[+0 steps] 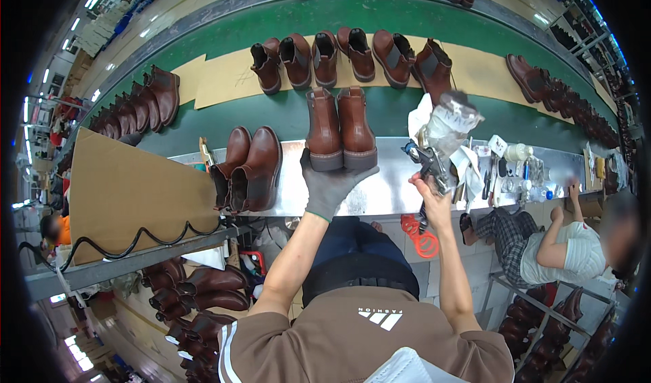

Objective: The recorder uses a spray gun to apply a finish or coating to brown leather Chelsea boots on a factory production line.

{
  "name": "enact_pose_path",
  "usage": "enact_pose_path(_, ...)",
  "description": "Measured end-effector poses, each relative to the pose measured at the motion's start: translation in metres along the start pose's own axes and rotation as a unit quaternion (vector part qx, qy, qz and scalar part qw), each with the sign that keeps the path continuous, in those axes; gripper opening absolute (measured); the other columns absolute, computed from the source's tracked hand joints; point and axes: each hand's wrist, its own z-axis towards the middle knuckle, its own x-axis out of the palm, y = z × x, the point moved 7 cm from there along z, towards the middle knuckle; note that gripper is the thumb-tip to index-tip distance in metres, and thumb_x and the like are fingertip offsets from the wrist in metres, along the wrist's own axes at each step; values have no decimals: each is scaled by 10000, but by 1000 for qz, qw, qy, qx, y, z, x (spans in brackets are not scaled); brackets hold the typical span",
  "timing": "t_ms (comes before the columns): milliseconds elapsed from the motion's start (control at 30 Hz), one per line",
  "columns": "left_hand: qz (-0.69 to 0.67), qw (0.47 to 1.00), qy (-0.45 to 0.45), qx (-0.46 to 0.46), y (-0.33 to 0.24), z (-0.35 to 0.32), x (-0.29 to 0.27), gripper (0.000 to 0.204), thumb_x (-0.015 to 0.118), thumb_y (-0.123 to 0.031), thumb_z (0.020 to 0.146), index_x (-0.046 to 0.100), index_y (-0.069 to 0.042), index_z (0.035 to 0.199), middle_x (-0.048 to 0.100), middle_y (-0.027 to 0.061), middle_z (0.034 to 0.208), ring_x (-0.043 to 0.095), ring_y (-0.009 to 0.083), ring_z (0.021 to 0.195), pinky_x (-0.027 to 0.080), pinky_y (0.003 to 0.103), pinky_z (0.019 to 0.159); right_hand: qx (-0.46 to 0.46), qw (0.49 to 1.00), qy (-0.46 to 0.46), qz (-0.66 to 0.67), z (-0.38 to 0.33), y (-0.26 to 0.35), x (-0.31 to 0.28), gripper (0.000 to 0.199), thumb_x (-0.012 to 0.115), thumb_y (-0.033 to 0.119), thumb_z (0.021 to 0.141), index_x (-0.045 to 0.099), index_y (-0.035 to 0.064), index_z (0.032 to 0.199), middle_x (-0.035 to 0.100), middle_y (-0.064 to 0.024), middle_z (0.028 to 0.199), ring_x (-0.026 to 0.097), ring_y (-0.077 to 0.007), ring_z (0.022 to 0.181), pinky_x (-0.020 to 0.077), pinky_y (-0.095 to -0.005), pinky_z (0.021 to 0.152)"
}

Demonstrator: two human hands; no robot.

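Observation:
My left hand (pixel 331 188), in a grey glove, supports a pair of brown ankle boots (pixel 340 133) from below. Its thumb stretches to the right and its fingers go under the soles, partly hidden. The boots stand side by side with their heels toward me. My bare right hand (pixel 435 201) is closed round a spray gun (pixel 429 160), whose whitish, stained cup (pixel 451 127) sits on top. The gun is just right of the boots, not touching them. To the left, another pair of brown boots (pixel 256 169) rests on the metal ledge.
Ahead, several boots stand on a cardboard strip (pixel 234 78) over the green conveyor (pixel 271 17). A cardboard panel (pixel 129 193) rises at left. Tools and bottles (pixel 519 154) lie on the ledge at right, near a seated person (pixel 576 254). A red coiled hose (pixel 420 237) hangs below.

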Motion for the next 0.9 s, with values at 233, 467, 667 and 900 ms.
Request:
enact_pose_path(233, 41, 998, 1, 43, -5, 8, -15, 639, 380, -521, 871, 331, -134, 1378, 335, 147, 1426, 310, 359, 1324, 167, 614, 1073, -36, 970, 134, -202, -43, 136, 30, 398, 740, 152, 786, 613, -50, 1104, 607, -43, 707, 528, -82, 672, 440, -240, 623)
enact_pose_path(467, 49, 997, 22, 48, -8, 3, -11, 612, 391, -509, 886, 348, -128, 1363, 351, 130, 1419, 329, 335, 1318, 246, 556, 1070, -132, 963, 36, -233, -44, 161, 35, 395, 727, 25, 751, 594, -43, 1117, 652, -143, 840, 630, -195, 728, 474, -283, 658)
enact_pose_path(667, -8, 998, 16, 52, -4, 3, -12, 592, 365, -518, 892, 390, -118, 1328, 442, 111, 1341, 408, 312, 1255, 297, 506, 1060, -134, 959, 156, -193, -46, 159, 84, 435, 736, 77, 760, 577, -44, 1146, 641, -156, 846, 627, -206, 732, 475, -294, 664)
enact_pose_path(900, 45, 999, 0, 24, -5, -5, -6, 607, 419, -467, 894, 316, -92, 1359, 375, 133, 1387, 390, 286, 1278, 308, 480, 1059, -44, 985, 31, -165, -52, 137, 39, 419, 731, 81, 778, 582, -71, 1138, 638, -83, 805, 559, -101, 688, 451, -238, 623)
